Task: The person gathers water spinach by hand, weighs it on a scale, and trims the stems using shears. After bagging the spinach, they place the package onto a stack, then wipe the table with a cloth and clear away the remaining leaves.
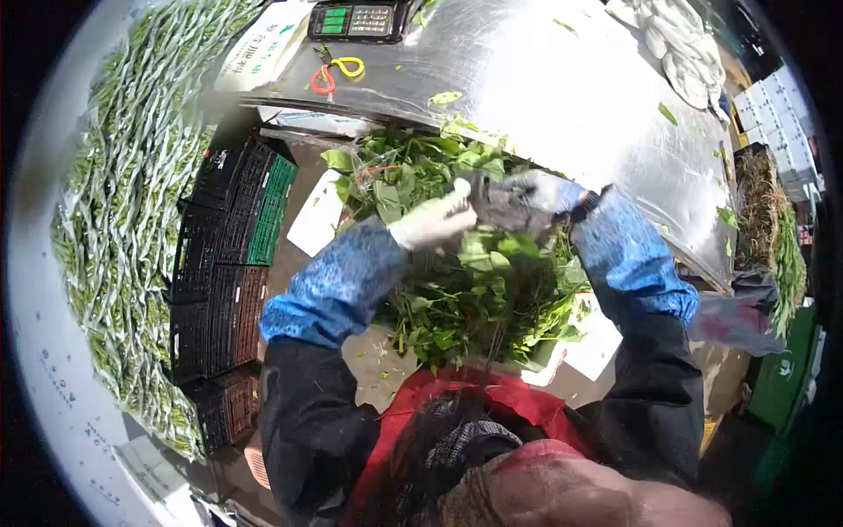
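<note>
Both hands meet over a large heap of leafy greens [448, 307] at the middle of the view. My left hand [437, 220], in a whitish glove, has its fingers drawn together at a dark item [505, 209] that is too blurred to name. From the other side my right hand [540, 195], in a grey and blue glove, reaches the same dark item. Motion blur hides the exact finger positions of the right hand. Blue sleeve covers are on both forearms.
Scissors [338, 72] and a scale [356, 21] lie on the metal table [492, 66] ahead, with a white cloth [676, 53] at its right. Stacked crates [224, 211] and bagged greens [123, 220] stand left. A green bin [784, 369] is at right.
</note>
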`<state>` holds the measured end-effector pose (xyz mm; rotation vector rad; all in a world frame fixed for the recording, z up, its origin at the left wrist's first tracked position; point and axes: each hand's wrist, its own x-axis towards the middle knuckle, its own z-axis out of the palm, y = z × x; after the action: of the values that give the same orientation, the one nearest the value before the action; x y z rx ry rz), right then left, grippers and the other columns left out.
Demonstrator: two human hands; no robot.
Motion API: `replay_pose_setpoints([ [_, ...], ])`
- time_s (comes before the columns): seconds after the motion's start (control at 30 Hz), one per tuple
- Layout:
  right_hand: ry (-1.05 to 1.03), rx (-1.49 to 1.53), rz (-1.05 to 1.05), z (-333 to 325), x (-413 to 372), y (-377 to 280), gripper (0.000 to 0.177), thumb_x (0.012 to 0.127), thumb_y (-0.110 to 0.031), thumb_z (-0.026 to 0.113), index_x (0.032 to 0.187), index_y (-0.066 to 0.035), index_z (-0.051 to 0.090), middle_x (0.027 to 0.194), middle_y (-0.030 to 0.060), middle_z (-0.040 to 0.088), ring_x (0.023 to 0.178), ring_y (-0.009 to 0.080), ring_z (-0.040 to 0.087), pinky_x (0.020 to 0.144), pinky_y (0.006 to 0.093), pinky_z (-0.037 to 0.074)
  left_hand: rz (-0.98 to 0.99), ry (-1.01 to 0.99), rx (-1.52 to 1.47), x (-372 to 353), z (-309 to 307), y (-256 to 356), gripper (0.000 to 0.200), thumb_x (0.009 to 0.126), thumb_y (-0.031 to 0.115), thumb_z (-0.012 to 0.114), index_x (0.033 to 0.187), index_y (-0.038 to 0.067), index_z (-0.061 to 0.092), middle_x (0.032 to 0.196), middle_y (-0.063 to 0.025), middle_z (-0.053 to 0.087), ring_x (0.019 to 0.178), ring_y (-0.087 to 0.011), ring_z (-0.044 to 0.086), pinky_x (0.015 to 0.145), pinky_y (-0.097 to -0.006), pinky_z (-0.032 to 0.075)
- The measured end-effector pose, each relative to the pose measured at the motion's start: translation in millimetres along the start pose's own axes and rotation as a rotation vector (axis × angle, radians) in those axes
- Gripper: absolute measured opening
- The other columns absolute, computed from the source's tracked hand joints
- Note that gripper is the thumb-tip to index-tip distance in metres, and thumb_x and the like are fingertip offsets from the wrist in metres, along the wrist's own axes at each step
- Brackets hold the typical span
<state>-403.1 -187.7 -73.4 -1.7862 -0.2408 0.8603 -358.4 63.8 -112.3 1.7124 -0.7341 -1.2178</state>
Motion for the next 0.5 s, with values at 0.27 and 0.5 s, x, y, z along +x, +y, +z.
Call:
replay_pose_setpoints([
  [0.27,0.396,0.035,-0.219,8.6,-49.5,-99.6,0.037,0.084,-0.016,0.054,0.115,0.002,0.047,0.105,0.0100,0.058,0.095,0.0146,0.052,0.084,0.0265,0.041,0.367,0.289,0.519,-117.5,56.7,-12.5,0.069,0.076,0.025,0.057,0.134,0.013,0.023,0.135,-0.0136,0.029,0.124,-0.0326,0.026,0.102,-0.0406,0.019],
  [0.5,0.880,-0.538,-0.457,-61.5,36.4,-147.3,0.042,0.081,-0.020,0.056,0.120,-0.007,0.047,0.111,0.0076,0.055,0.096,0.0147,0.052,0.086,0.0259,0.041,0.169,0.425,0.787,-140.1,74.1,0.2,0.066,0.076,0.035,0.056,0.134,0.027,0.026,0.136,-0.0161,0.026,0.121,-0.0372,0.027,0.100,-0.0484,0.015],
])
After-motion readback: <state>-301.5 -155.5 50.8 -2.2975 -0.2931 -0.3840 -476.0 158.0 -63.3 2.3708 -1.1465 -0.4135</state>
